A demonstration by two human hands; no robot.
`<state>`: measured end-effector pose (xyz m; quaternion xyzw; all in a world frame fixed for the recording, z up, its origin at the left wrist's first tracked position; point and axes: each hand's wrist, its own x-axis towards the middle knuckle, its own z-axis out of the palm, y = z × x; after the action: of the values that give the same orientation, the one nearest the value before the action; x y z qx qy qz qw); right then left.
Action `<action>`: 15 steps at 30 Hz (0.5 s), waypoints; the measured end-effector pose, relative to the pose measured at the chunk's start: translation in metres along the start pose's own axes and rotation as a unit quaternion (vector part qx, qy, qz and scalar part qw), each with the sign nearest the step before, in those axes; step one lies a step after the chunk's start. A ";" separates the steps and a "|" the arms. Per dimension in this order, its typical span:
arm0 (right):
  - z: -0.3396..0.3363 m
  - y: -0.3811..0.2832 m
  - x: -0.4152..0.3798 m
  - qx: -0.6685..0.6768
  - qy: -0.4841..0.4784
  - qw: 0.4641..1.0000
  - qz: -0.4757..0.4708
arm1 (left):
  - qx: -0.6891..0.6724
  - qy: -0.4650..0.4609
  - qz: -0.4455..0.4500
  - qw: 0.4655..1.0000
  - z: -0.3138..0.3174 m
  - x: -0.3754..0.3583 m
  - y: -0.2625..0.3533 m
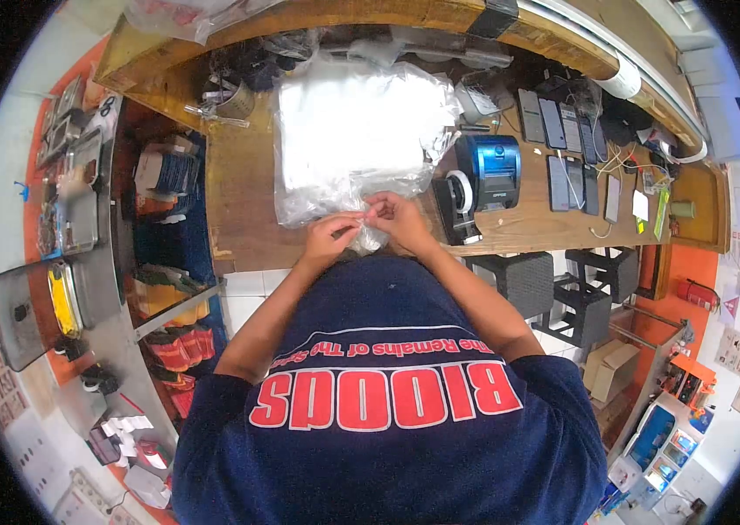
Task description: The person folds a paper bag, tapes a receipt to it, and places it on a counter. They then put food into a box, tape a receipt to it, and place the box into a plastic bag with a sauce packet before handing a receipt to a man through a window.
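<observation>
A large clear plastic bag (300, 197) with bright white contents lies on the wooden table (243, 210). At its near edge the plastic is gathered, and both hands meet there. My left hand (332, 236) has its fingers closed on the gathered plastic from the left side. From the right, my right hand (396, 217) pinches the same bunch, its fingertips close to those of the left. A crumpled end of the plastic sticks out below the fingers, toward my body. Glare hides what the bag contains.
Right of the bag stand a black tape dispenser (459, 210) and a blue printer (494, 171). Several phones (555, 122) with cables lie farther right. A clear-wrapped cup (234, 103) is at the back left. Dark stools (514, 284) stand under the table's front edge.
</observation>
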<state>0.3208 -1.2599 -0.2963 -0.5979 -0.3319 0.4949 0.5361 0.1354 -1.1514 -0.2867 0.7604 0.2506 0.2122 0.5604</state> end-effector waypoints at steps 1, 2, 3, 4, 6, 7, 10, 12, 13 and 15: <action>0.001 -0.001 0.000 0.000 0.000 1.000 0.001 | 0.001 0.004 0.022 1.000 0.001 0.000 -0.001; 0.001 0.000 0.000 0.012 0.003 1.000 -0.004 | 0.001 0.003 0.020 1.000 0.001 0.000 -0.003; 0.001 0.000 0.000 0.023 0.007 1.000 -0.010 | -0.002 0.002 0.013 1.000 0.002 -0.001 -0.005; 0.000 0.001 0.001 0.024 0.008 1.000 -0.009 | -0.004 0.001 0.007 1.000 0.002 -0.001 -0.007; -0.002 0.002 0.003 0.014 0.002 1.000 0.004 | 0.003 0.004 0.023 1.000 0.002 0.000 -0.005; -0.003 0.003 0.003 0.015 0.002 1.000 0.004 | 0.011 0.009 0.041 0.999 0.002 0.000 -0.004; -0.004 0.006 0.003 0.028 -0.007 1.000 0.003 | 0.013 0.010 0.035 0.999 0.002 0.000 -0.004; -0.004 0.009 0.004 0.037 -0.008 0.999 -0.007 | 0.012 0.003 0.023 1.000 0.000 0.000 0.002; -0.004 0.010 0.004 0.039 -0.007 0.999 -0.005 | 0.010 -0.001 0.013 1.000 -0.001 0.000 0.005; -0.004 0.011 0.004 0.023 -0.011 1.000 -0.012 | 0.003 0.003 0.015 1.000 0.002 -0.001 0.000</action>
<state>0.3246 -1.2600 -0.3078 -0.5758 -0.3331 0.5024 0.5524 0.1358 -1.1531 -0.2877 0.7654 0.2414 0.2218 0.5538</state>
